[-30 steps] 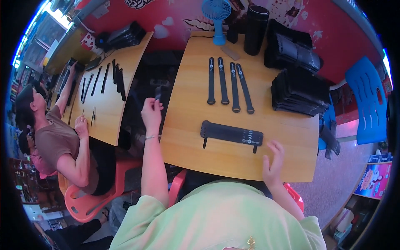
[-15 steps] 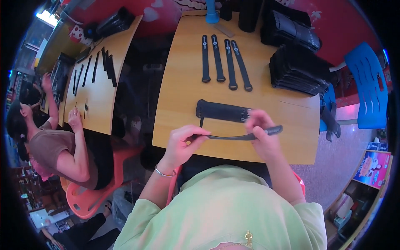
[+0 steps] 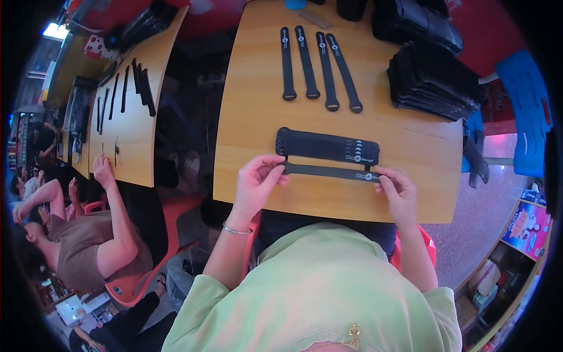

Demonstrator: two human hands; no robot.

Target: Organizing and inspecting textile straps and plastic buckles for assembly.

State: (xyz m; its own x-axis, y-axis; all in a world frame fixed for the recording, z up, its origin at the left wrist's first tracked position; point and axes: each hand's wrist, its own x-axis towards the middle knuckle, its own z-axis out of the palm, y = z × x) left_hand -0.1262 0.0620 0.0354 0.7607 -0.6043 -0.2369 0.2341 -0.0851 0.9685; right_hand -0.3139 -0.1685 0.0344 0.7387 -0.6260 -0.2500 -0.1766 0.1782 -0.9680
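A black strap [image 3: 328, 172] with white print near its right end stretches level between my hands. My left hand [image 3: 258, 182] pinches its left end, and my right hand [image 3: 397, 190] pinches the printed end. Just beyond it lies a neat stack of black straps [image 3: 322, 146], also printed at the right end. Short dark pieces show at both ends between the stack and the held strap; I cannot tell what they belong to. Farther up the table, several single black straps [image 3: 309, 70] lie lengthwise side by side, their slotted ends toward me.
A tall pile of black items [image 3: 434, 82] stands at the table's [image 3: 246, 100] right edge, with a wrapped black bundle [image 3: 417, 26] behind it. To the right is a blue chair [image 3: 523, 111]. At the left, a seated person [image 3: 94, 246] works at another table [image 3: 138, 138] holding black straps.
My right hand has slid out to the strap's right end and pinches it. The strap, earlier edge-on and bowed, is now straight with its printed face showing. The view has tilted slightly downward.
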